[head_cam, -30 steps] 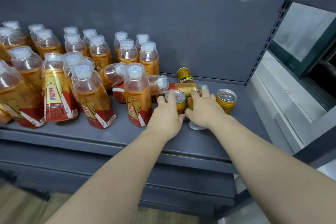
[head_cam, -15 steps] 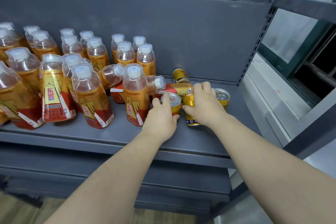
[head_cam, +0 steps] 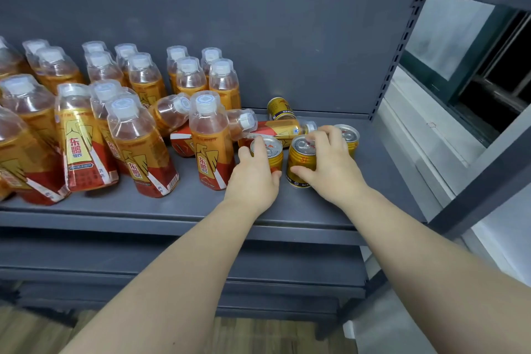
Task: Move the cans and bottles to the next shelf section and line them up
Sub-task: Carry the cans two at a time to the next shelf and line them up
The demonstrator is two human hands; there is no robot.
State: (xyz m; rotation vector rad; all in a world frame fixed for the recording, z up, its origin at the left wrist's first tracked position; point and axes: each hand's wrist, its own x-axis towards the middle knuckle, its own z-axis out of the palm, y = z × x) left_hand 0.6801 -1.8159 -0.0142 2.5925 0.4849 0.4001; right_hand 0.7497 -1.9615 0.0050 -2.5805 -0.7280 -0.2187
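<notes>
Gold can [head_cam: 300,162] righted, silver-topped, beside left can [head_cam: 273,158]

On your shelf [head_cam: 172,210], upright bottles [head_cam: 138,146] crowd the left and middle, back to the rear edge. Right of them lie toppled bottles [head_cam: 275,128]. Before those, near the right end, stand three cans: the left can [head_cam: 270,154] in your left hand [head_cam: 254,178], the middle can [head_cam: 298,162] in your right hand [head_cam: 327,164], and the right can [head_cam: 350,135] behind that hand. A tipped can [head_cam: 281,109] lies at the rear edge.
</notes>
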